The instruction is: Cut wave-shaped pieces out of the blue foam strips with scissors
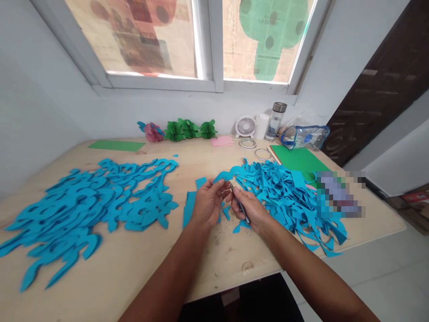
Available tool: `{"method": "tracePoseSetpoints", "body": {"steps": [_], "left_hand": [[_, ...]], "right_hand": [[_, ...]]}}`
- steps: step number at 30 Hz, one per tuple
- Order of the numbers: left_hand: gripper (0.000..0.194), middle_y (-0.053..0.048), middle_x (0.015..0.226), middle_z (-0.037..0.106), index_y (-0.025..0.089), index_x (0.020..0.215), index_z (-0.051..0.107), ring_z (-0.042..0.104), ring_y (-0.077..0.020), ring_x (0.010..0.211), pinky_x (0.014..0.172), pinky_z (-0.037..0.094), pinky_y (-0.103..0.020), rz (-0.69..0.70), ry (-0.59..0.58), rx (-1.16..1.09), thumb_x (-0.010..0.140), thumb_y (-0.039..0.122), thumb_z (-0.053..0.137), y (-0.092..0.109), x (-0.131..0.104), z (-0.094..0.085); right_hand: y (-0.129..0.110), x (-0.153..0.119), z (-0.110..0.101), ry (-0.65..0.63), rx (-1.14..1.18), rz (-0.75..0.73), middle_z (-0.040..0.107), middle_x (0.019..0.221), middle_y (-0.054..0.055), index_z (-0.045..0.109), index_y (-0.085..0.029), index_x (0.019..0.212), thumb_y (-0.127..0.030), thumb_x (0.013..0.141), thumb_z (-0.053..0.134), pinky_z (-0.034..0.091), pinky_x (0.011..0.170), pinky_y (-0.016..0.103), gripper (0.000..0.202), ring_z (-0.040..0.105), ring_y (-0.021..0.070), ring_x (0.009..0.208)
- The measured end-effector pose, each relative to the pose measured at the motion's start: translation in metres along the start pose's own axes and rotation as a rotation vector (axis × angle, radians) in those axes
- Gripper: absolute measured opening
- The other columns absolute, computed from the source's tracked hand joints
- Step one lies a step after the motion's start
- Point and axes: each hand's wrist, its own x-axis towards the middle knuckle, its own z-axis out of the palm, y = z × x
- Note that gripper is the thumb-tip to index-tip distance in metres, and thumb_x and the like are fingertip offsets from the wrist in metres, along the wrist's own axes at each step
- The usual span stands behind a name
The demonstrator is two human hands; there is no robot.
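Note:
My left hand (208, 202) is closed on a strip of blue paper (234, 171) with a wavy, curved edge, pinched between thumb and fingers. Close beside it, my right hand (252, 208) grips a slim dark tool with a pointed tip (241, 209); its exact kind is not clear. The tip points up toward the paper and the left fingertips. Under and behind my left hand lie flat blue paper sheets (189, 208). A few small blue scraps (246, 224) rest on the table below my right hand.
Cut curved blue paper shapes (97, 192) cover the table's left. A heap of blue offcuts (281, 188) lies right, beside green sheets (298, 157). Along the back stand green paper ornaments (187, 129), a small fan (246, 127), a bottle (275, 121) and a clear pouch (306, 136).

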Motion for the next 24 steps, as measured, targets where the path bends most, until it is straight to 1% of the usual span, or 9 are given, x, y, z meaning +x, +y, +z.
{"method": "tracePoseSetpoints", "body": {"steps": [3, 5, 9, 15, 19, 24], "left_hand": [[0.026, 0.0, 0.063, 0.066, 0.016, 0.066, 0.059, 0.054, -0.01, 0.053, 0.058, 0.044, -0.026, 0.016, -0.041, 0.011, 0.056, 0.024, 0.083, -0.004, -0.002, 0.003], [0.027, 0.001, 0.062, 0.065, 0.016, 0.066, 0.059, 0.052, -0.0091, 0.052, 0.059, 0.044, -0.026, 0.041, -0.033, 0.034, 0.057, 0.025, 0.083, -0.008, -0.003, 0.004], [0.027, 0.002, 0.061, 0.063, 0.016, 0.067, 0.06, 0.054, -0.0097, 0.054, 0.062, 0.046, -0.026, 0.076, 0.02, 0.072, 0.057, 0.026, 0.082, -0.012, -0.005, 0.006], [0.026, 0.004, 0.052, 0.056, 0.017, 0.064, 0.06, 0.051, -0.0095, 0.05, 0.057, 0.045, -0.024, 0.108, 0.059, 0.118, 0.058, 0.029, 0.082, -0.012, -0.009, 0.011], [0.026, 0.004, 0.052, 0.056, 0.017, 0.063, 0.06, 0.053, -0.01, 0.051, 0.056, 0.044, -0.024, 0.119, 0.048, 0.101, 0.058, 0.029, 0.082, -0.012, -0.01, 0.013], [0.027, 0.003, 0.052, 0.056, 0.018, 0.061, 0.059, 0.055, -0.0112, 0.052, 0.056, 0.046, -0.025, 0.12, 0.028, 0.085, 0.058, 0.031, 0.083, -0.012, -0.012, 0.015]], "right_hand": [[0.001, 0.001, 0.001, 0.019, 0.019, -0.004, 0.046, 0.046, -0.008, 0.058, -0.017, 0.074, -0.064, 0.078, 0.061, 0.019, 0.033, 0.019, 0.047, 0.031, 0.0039, 0.032], [0.0, 0.001, 0.002, 0.029, 0.039, -0.005, 0.046, 0.046, -0.008, 0.057, -0.017, 0.075, -0.064, 0.078, 0.061, 0.018, 0.032, 0.019, 0.048, 0.032, 0.0041, 0.032], [0.0, 0.001, 0.003, 0.029, 0.058, -0.009, 0.045, 0.045, -0.008, 0.056, -0.017, 0.076, -0.065, 0.078, 0.06, 0.017, 0.032, 0.019, 0.048, 0.03, 0.0043, 0.031], [0.002, 0.002, 0.002, 0.022, 0.05, -0.03, 0.044, 0.044, -0.008, 0.055, -0.018, 0.076, -0.064, 0.079, 0.061, 0.017, 0.034, 0.02, 0.046, 0.031, 0.0044, 0.031], [0.003, 0.002, 0.002, 0.032, 0.048, -0.048, 0.044, 0.044, -0.009, 0.053, -0.019, 0.074, -0.063, 0.08, 0.06, 0.018, 0.035, 0.02, 0.045, 0.029, 0.0043, 0.031], [0.003, 0.002, 0.003, 0.045, 0.025, -0.058, 0.041, 0.042, -0.009, 0.047, -0.02, 0.068, -0.063, 0.081, 0.058, 0.017, 0.036, 0.02, 0.046, 0.028, 0.0045, 0.032]]}}
